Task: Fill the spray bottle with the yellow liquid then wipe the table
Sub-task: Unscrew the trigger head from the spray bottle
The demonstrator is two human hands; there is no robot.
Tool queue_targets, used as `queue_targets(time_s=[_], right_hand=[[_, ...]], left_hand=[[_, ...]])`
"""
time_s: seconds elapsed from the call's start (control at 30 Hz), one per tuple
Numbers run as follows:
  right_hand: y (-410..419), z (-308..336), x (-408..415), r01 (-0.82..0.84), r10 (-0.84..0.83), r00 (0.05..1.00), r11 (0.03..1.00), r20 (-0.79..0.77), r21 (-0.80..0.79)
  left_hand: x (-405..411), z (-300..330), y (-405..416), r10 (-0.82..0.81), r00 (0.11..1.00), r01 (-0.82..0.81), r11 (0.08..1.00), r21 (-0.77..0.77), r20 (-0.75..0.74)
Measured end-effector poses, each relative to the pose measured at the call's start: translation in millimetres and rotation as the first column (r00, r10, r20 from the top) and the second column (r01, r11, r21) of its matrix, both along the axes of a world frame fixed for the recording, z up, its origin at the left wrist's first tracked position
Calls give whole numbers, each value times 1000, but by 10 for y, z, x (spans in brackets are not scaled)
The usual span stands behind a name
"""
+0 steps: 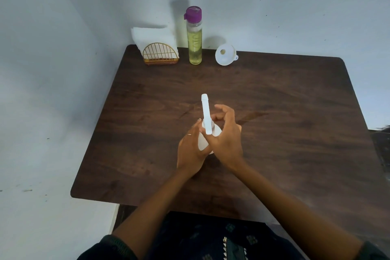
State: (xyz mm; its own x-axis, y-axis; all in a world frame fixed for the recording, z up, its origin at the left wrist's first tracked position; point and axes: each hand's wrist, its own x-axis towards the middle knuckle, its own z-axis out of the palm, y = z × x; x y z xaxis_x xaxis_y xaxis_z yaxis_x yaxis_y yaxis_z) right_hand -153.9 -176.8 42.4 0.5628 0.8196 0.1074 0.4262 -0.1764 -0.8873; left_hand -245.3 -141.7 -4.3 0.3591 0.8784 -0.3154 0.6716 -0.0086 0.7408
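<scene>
The white spray bottle (205, 139) stands mid-table (295, 133). The left hand (191, 150) wraps its body to steady it, while the right hand (224, 133) curls round the neck under the nozzle, probably to unscrew the top. At the far edge wait the yellow liquid bottle (195, 48), funnel (225, 54) and napkins (153, 37), ready for filling and wiping.

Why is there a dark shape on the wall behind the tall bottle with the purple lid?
Head view: that is the bottle's shadow, cast up and left on the wall, so the light comes from the front right; the funnel throws a fainter one; the table's edges bow from the wide lens.
</scene>
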Motion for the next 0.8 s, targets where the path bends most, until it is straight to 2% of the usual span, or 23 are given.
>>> queue_targets(time_s=[0.1,0.2,0.37,0.53,0.7,0.8], right_hand=[[-46,-5,31,-74,75,997,997,13,-35],[-37,4,37,-79,81,996,995,46,-59],[-15,18,20,0,0,1000,1000,-12,-19],[-47,44,41,-119,119,993,991,-1,-66],[1,61,38,-19,20,1000,997,12,-75],[-27,71,41,-63,63,998,996,-1,-64]], left_hand=[[-26,-44,-25,-63,996,58,995,85,58],[-55,-82,-43,-55,995,44,990,133,78],[-36,-74,-27,-34,997,28,996,88,67],[-40,-85,-25,-85,994,71,983,167,76],[-44,-120,-32,-49,995,34,987,154,91],[-41,-120,-21,-73,994,60,988,142,86]])
